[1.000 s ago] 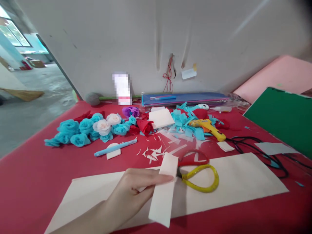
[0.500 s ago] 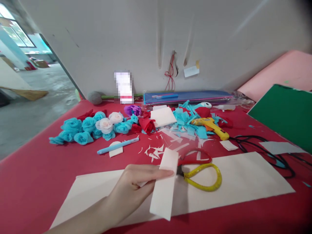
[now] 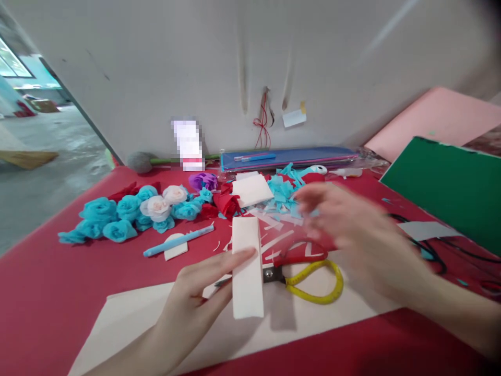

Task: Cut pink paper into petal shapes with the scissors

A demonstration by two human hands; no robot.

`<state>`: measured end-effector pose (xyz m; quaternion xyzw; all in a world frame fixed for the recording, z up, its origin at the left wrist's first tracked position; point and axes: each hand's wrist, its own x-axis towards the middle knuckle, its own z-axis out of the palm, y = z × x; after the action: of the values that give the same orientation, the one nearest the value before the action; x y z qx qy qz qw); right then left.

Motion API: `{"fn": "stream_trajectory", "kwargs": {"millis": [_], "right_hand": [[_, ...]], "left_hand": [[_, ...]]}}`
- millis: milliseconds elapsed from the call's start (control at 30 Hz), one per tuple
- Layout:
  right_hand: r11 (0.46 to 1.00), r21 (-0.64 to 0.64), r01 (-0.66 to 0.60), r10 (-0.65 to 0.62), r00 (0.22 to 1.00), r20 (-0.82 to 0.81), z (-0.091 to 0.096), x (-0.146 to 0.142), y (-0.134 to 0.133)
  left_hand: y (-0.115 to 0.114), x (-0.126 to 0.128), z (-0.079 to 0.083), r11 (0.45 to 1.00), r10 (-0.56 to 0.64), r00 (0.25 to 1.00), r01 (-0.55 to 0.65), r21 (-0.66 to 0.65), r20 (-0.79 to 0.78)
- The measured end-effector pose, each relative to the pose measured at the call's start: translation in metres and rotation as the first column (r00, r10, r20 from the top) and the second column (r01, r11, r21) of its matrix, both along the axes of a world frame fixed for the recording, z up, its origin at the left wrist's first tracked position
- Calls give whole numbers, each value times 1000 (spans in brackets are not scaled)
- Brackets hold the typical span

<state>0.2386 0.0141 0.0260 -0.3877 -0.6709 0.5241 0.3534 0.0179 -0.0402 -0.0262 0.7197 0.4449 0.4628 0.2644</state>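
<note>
Right hand [image 3: 352, 230] has come in since the earlier frame, blurred, near the scissors [image 3: 274, 274]; can't tell if its grip is empty or holding. White paper strip [image 3: 247, 292] now stands straighter, left hand [image 3: 190, 295] grip closed on it, above the white sheet [image 3: 313, 316], hiding part of the scissors' blades. Sheet lies on red bench [image 3: 50, 292]. Container: clear plastic sleeve [image 3: 305, 156] at back, blue contents; pens [image 3: 256, 156] there, inside or on top unclear.
</note>
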Motion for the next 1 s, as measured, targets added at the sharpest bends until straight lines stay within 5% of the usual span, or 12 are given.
{"fn": "stream_trajectory", "kwargs": {"millis": [133,300,567,1000], "right_hand": [[873,-444,-201,137,976,-171,-22,-27,4],[810,-541,-226,99,962,-253,-30,-33,-2],[794,-533,-293,134,939,-318,-46,-32,0],[891,-357,-280,238,958,-159,-42,-28,-5]], "left_hand": [[-1,2,-5,995,-79,996,77,-60,-38],[-2,4,-7,978,-202,975,196,-64,-88],[3,4,-5,893,-449,883,444,-69,-135],[6,8,-4,903,-422,891,429,9,-171]]}}
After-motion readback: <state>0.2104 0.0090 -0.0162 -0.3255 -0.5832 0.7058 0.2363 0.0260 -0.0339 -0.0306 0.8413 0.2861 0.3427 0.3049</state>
